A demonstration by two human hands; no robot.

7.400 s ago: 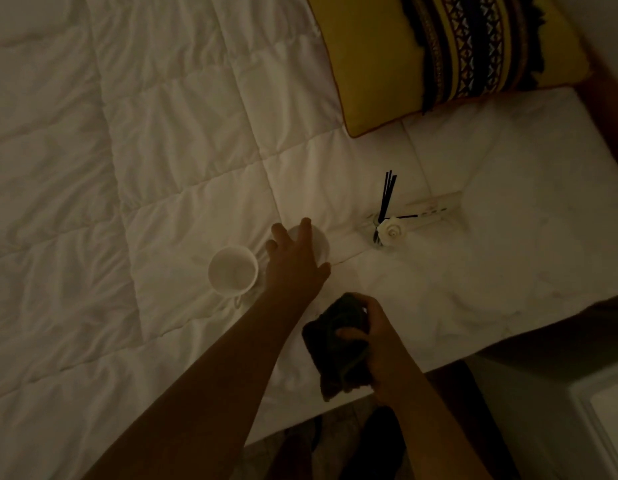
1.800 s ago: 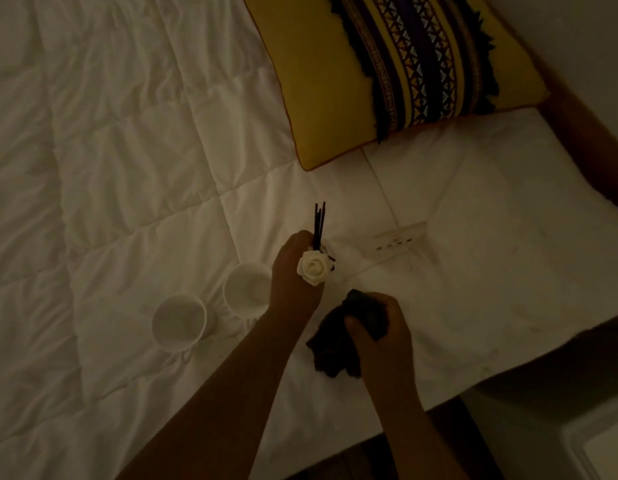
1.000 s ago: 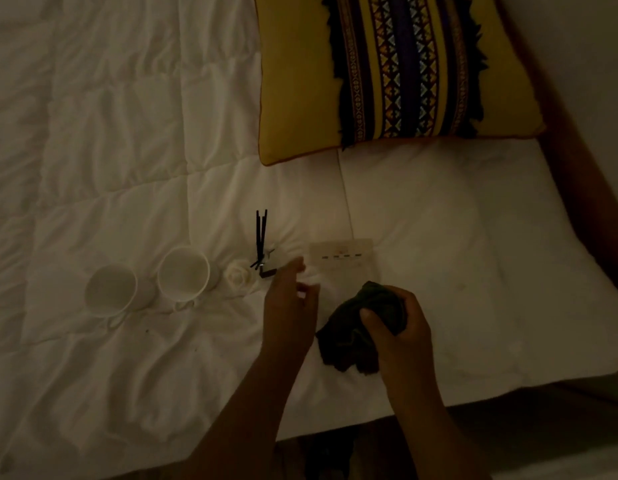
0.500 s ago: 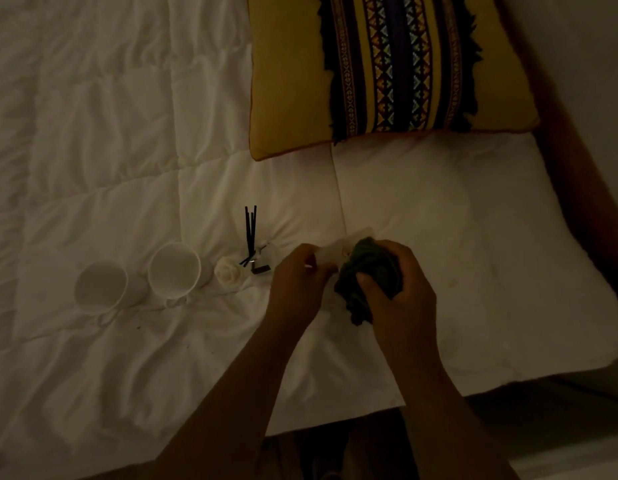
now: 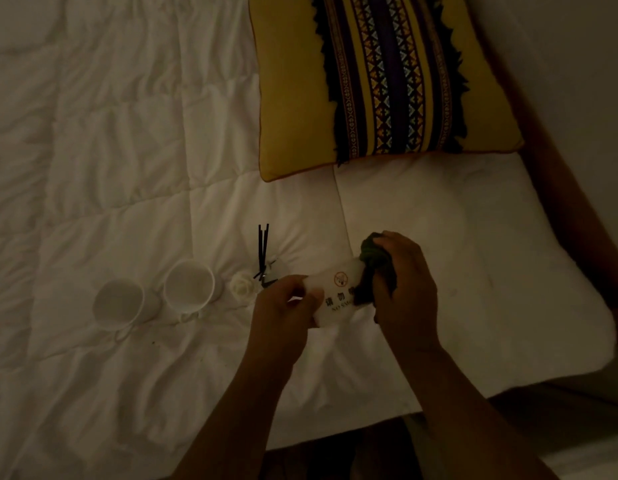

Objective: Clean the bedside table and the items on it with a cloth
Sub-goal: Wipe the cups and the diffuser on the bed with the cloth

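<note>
Both hands work above the near edge of a bed covered by a white quilted duvet (image 5: 127,168). The left hand (image 5: 283,306) has its grip pinched on the left end of a white no-smoking sign (image 5: 338,289), thumb on the printed face, fingers curled beneath. The sign shows a red prohibition circle and dark characters, its right part hidden behind the cloth. The right hand (image 5: 404,282) has its grip pressed together around a bunched dark green cloth (image 5: 373,261), and the cloth touches the sign's right end.

On the duvet to the left of the hands lie the other things. Two white cups stand side by side, nearly touching: the left cup (image 5: 118,303) and the right cup (image 5: 189,284), both with their mouths up. Just right of them sits a white artificial rose (image 5: 241,287), and beside it thin black reed sticks (image 5: 262,247) point away from the person; whatever holds them is too dim to make out.

A yellow cushion (image 5: 293,98) with a dark patterned band down its middle lies at the far side of the bed. The light is low throughout.
</note>
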